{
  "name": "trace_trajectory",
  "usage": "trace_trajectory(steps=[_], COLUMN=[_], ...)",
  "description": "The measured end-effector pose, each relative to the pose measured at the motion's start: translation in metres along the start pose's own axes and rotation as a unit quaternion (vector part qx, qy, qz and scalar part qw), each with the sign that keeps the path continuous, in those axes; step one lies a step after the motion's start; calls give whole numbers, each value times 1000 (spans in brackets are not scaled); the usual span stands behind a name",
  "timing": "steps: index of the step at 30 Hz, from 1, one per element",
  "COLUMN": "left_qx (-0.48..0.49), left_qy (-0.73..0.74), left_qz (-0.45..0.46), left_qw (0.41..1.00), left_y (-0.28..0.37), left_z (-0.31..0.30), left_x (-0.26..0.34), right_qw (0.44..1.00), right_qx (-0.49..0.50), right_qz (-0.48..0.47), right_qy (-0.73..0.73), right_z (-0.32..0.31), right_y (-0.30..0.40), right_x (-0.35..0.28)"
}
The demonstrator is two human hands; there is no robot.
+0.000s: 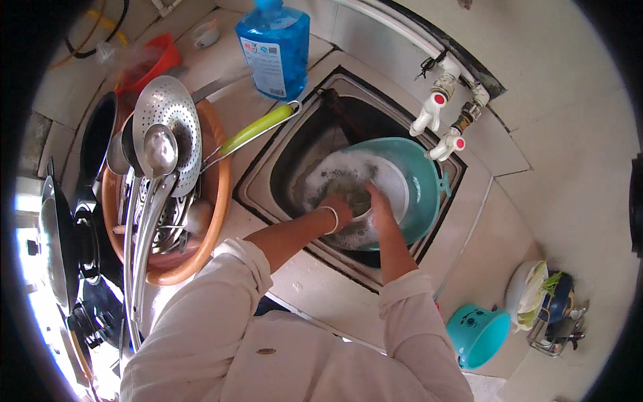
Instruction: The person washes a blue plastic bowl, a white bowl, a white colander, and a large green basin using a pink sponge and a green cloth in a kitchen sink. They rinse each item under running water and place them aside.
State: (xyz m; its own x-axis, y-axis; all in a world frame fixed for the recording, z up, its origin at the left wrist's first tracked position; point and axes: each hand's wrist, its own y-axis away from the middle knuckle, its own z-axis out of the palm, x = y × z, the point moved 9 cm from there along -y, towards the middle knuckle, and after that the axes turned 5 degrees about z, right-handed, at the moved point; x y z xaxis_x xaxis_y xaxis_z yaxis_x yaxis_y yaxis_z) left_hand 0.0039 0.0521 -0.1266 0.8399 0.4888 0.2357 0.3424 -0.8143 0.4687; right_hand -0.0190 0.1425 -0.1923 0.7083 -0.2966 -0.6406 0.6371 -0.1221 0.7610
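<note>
A teal plastic basin [427,201] sits tilted in the metal sink [296,145], holding foamy water [326,171]. Inside it, a white round dish [399,181] shows through the suds. My left hand [341,208], with a pale bracelet at the wrist, reaches down into the dish; its fingertips are lost in murky water and foam. On the dish's near right side, my right hand [380,201] grips the edge, thumb inward, the other fingers mostly hidden.
Left of the sink, an orange-brown basin [223,201] holds ladles and a perforated skimmer [163,95]. A blue detergent bottle [281,55] stands behind. Two white taps [429,113] overhang the sink. A turquoise bucket [472,331] and a bowl of leafy vegetables [525,291] are at right.
</note>
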Motion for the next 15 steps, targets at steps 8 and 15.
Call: trace_trajectory(steps=[8,15], left_qx=[222,209], left_qy=[323,224], left_qz=[-51,-54], left_qw=[919,950], left_y=[6,11], left_z=[-20,-39], left_x=[11,12], right_qw=[998,993], right_qx=[38,111], right_qz=[-7,23], right_qy=[-55,41], right_z=[-8,-19], right_y=[24,65], right_x=[7,-23])
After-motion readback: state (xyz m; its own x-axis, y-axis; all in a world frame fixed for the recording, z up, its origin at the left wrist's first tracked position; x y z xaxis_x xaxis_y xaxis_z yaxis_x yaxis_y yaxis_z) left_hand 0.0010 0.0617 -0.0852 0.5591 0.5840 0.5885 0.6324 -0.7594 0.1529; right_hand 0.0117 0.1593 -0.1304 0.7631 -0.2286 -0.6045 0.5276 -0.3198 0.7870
